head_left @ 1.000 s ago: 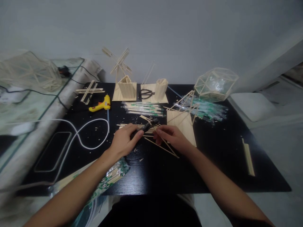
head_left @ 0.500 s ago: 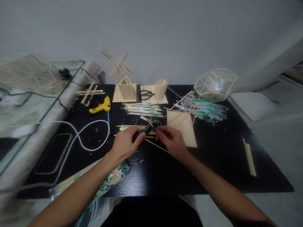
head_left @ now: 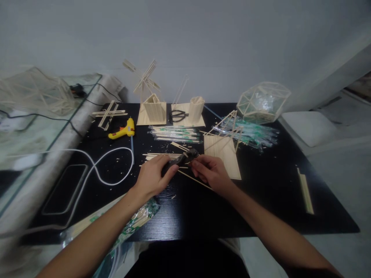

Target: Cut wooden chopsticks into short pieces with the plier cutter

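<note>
My left hand (head_left: 155,175) is closed around the handles of dark pliers (head_left: 181,159), whose head points right. Beside the head, my right hand (head_left: 210,172) is closed in a pinch. Whatever sits between its fingertips is too small and dark to make out. Loose wooden sticks (head_left: 156,155) lie behind and under the pliers. One long thin stick (head_left: 195,180) runs below the right hand. Behind that hand lies a flat wooden panel (head_left: 222,154) with a stick frame (head_left: 228,125) on it.
A yellow glue gun (head_left: 123,130) lies left, near a looped white cable (head_left: 111,183). Behind are bagged sticks (head_left: 175,134), a stick windmill (head_left: 152,110), scissors (head_left: 178,116) and a round stick cup (head_left: 197,110). A bag of chopsticks (head_left: 139,220) lies under my left forearm.
Both hands stay close together at the pliers. The right fingers have shifted very slightly, and slightly more of the long stick shows below them. The view has moved a little.
</note>
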Action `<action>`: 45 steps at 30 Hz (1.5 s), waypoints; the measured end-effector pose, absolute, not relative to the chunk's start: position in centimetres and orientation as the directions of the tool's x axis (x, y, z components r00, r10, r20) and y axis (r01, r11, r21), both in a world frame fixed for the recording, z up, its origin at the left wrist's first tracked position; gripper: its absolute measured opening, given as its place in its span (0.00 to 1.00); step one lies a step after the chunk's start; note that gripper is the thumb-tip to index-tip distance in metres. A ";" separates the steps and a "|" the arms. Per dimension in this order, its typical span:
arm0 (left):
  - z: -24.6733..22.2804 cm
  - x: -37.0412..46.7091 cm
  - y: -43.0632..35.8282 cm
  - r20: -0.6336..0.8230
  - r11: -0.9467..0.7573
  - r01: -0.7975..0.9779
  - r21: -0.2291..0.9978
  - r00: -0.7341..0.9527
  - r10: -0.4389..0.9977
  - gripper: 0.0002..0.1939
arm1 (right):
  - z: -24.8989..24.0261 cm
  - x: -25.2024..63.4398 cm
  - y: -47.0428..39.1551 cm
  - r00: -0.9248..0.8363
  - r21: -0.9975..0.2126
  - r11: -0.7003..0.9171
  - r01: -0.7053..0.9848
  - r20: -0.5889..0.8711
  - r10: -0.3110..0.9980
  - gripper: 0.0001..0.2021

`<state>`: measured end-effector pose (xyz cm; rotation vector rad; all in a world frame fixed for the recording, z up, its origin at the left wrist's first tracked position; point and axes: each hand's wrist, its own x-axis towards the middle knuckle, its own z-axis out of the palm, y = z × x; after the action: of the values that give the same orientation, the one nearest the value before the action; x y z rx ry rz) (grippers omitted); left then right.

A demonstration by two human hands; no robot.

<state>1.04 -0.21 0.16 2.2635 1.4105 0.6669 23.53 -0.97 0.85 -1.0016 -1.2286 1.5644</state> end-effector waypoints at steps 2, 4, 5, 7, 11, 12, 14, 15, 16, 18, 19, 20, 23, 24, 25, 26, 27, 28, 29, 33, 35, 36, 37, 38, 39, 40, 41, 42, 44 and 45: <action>0.0 0.9 -0.2 0.203 -0.434 0.709 0.556 0.391 0.898 0.25 | 0.9 23.6 -0.9 -0.331 -0.961 -0.183 -0.205 -0.108 0.938 0.16; 0.0 0.7 -0.1 0.215 -0.451 0.693 0.563 0.404 0.889 0.25 | 0.9 23.6 -1.0 -0.379 -0.938 -0.241 -0.248 -0.135 0.916 0.16; -0.1 0.6 -0.1 0.220 -0.460 0.683 0.567 0.413 0.884 0.25 | 0.8 23.6 -1.0 -0.398 -0.928 -0.263 -0.263 -0.143 0.906 0.16; -0.1 0.5 0.0 0.228 -0.477 0.664 0.576 0.430 0.873 0.25 | 0.7 23.6 -1.0 -0.426 -0.908 -0.299 -0.292 -0.156 0.891 0.16; 0.0 0.3 0.1 0.250 -0.510 0.633 0.583 0.457 0.854 0.25 | 0.2 23.7 -0.9 -0.532 -0.835 -0.438 -0.332 -0.218 0.818 0.16; 0.0 0.3 0.1 0.256 -0.516 0.627 0.584 0.460 0.850 0.25 | 0.0 23.8 -0.8 -0.560 -0.810 -0.477 -0.340 -0.234 0.795 0.16; 0.1 0.3 0.0 0.264 -0.527 0.614 0.587 0.470 0.842 0.25 | -0.3 23.9 -0.8 -0.604 -0.766 -0.537 -0.353 -0.252 0.756 0.17; 0.1 0.4 0.0 0.267 -0.530 0.611 0.587 0.472 0.840 0.25 | -0.4 23.9 -0.7 -0.619 -0.749 -0.557 -0.359 -0.256 0.743 0.17; 0.1 0.4 0.0 0.268 -0.532 0.612 0.585 0.473 0.839 0.24 | -0.5 23.9 -0.7 -0.629 -0.735 -0.572 -0.364 -0.259 0.733 0.17; 0.3 0.4 -0.1 0.263 -0.527 0.624 0.577 0.469 0.843 0.25 | -0.5 23.9 -0.8 -0.640 -0.715 -0.591 -0.374 -0.262 0.722 0.16; 0.4 0.5 -0.1 0.253 -0.520 0.634 0.573 0.466 0.848 0.25 | -0.5 23.9 -0.8 -0.641 -0.708 -0.597 -0.377 -0.266 0.720 0.16; 0.5 0.5 -0.2 0.239 -0.510 0.644 0.570 0.464 0.853 0.26 | -0.4 23.9 -0.8 -0.640 -0.703 -0.601 -0.381 -0.269 0.720 0.16; 0.9 0.6 -0.1 0.179 -0.464 0.680 0.568 0.448 0.876 0.27 | -0.4 23.8 -0.8 -0.625 -0.698 -0.599 -0.393 -0.275 0.731 0.16; 1.0 0.6 -0.1 0.157 -0.445 0.693 0.568 0.440 0.884 0.27 | -0.4 23.7 -0.7 -0.615 -0.702 -0.593 -0.394 -0.279 0.738 0.16; 1.1 0.6 0.0 0.134 -0.427 0.705 0.566 0.432 0.892 0.27 | -0.4 23.6 -0.7 -0.602 -0.712 -0.583 -0.392 -0.280 0.748 0.16; 1.1 0.6 0.0 0.111 -0.409 0.717 0.564 0.425 0.898 0.27 | -0.4 23.5 -0.6 -0.589 -0.728 -0.566 -0.387 -0.277 0.759 0.16; 1.2 0.6 0.1 0.088 -0.393 0.726 0.564 0.420 0.903 0.28 | -0.5 23.5 -0.6 -0.575 -0.752 -0.539 -0.380 -0.265 0.774 0.16; 1.3 0.6 0.2 0.065 -0.377 0.730 0.570 0.417 0.907 0.28 | -0.5 23.5 -0.5 -0.557 -0.783 -0.499 -0.371 -0.242 0.794 0.16; 1.3 0.6 0.2 0.044 -0.361 0.727 0.584 0.416 0.908 0.29 | -0.5 23.5 -0.5 -0.534 -0.816 -0.447 -0.367 -0.209 0.820 0.15; 1.4 0.8 0.2 -0.012 -0.336 0.682 0.650 0.451 0.892 0.30 | -0.1 24.0 -0.2 -0.423 -0.890 -0.232 -0.393 -0.049 0.905 0.20; 1.4 1.0 0.1 -0.034 -0.336 0.667 0.665 0.477 0.878 0.31 | 0.2 24.4 0.0 -0.456 -0.902 -0.208 -0.379 -0.014 0.890 0.22; 1.4 1.1 0.0 -0.045 -0.332 0.661 0.673 0.485 0.874 0.31 | 0.3 24.6 0.1 -0.491 -0.908 -0.216 -0.360 -0.013 0.871 0.20; 1.4 1.2 -0.1 -0.057 -0.326 0.654 0.682 0.492 0.869 0.31 | 0.3 24.7 0.2 -0.525 -0.911 -0.231 -0.341 -0.020 0.851 0.18; 1.4 1.2 -0.1 -0.064 -0.322 0.648 0.690 0.498 0.865 0.31 | 0.3 24.8 0.3 -0.549 -0.910 -0.249 -0.330 -0.029 0.835 0.16; 1.4 1.3 -0.1 -0.066 -0.320 0.644 0.695 0.501 0.863 0.31 | 0.3 24.9 0.4 -0.562 -0.905 -0.269 -0.330 -0.041 0.826 0.15; 1.4 1.3 -0.2 -0.066 -0.321 0.643 0.695 0.502 0.863 0.31 | 0.2 24.9 0.4 -0.563 -0.897 -0.288 -0.335 -0.054 0.825 0.16; 1.4 1.4 -0.2 -0.064 -0.324 0.643 0.694 0.503 0.862 0.31 | 0.1 24.9 0.5 -0.561 -0.888 -0.306 -0.344 -0.066 0.825 0.16; 1.4 1.4 -0.2 -0.063 -0.327 0.642 0.693 0.506 0.861 0.31 | 0.0 24.9 0.5 -0.560 -0.878 -0.321 -0.354 -0.076 0.825 0.17; 1.4 1.4 -0.1 -0.063 -0.325 0.635 0.701 0.509 0.859 0.31 | -0.1 24.8 0.5 -0.559 -0.863 -0.349 -0.366 -0.095 0.823 0.17; 1.4 1.4 -0.1 -0.065 -0.321 0.629 0.708 0.511 0.857 0.31 | -0.2 24.7 0.5 -0.559 -0.857 -0.360 -0.369 -0.105 0.822 0.17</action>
<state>1.42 -0.11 1.42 2.0633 1.2102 0.4238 24.74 0.51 -0.21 -0.6941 -1.0624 1.9857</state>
